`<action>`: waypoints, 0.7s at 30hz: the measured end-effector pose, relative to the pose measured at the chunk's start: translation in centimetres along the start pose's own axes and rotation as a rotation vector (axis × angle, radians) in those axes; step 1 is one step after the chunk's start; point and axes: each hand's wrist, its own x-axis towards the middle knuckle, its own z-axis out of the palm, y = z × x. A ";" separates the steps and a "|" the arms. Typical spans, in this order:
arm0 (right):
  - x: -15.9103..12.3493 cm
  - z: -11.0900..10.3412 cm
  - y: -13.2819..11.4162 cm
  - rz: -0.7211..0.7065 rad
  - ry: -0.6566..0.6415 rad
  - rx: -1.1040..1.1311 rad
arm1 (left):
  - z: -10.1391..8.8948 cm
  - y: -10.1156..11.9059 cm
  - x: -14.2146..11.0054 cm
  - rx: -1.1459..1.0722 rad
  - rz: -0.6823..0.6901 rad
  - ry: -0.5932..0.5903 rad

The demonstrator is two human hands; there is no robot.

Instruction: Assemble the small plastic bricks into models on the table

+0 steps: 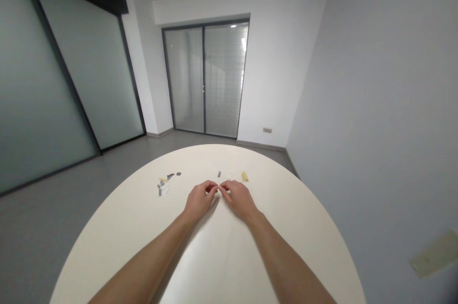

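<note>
My left hand [201, 197] and my right hand [236, 195] meet fingertip to fingertip over the middle of the white round table [222, 251]. Both are closed in a pinch, and whatever sits between the fingertips is too small to make out. Just beyond them lies a small grey piece [219, 174]. Some small white pieces [231, 177] lie behind my right hand, partly hidden by it. Right of those is a flat yellow piece [244, 176].
On the table's left lies a loose group of small pieces: white ones [164, 189], a thin yellow strip [163, 180], dark grey ones [170, 176] and a separate dark piece [178, 173]. Beyond the table stand a glass door [225, 79] and a grey-white wall [375, 103] at right.
</note>
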 end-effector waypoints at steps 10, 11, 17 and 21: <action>0.0 0.1 0.1 0.012 -0.004 0.034 | 0.0 0.0 -0.1 -0.001 -0.003 -0.018; 0.0 0.1 0.1 0.011 -0.005 0.036 | 0.0 0.1 -0.1 0.001 -0.005 -0.019; 0.0 0.1 0.1 0.010 -0.006 0.040 | -0.1 0.1 -0.1 0.004 -0.009 -0.018; 0.0 0.0 0.0 0.019 -0.015 0.029 | -0.1 0.2 -0.1 0.002 -0.005 -0.014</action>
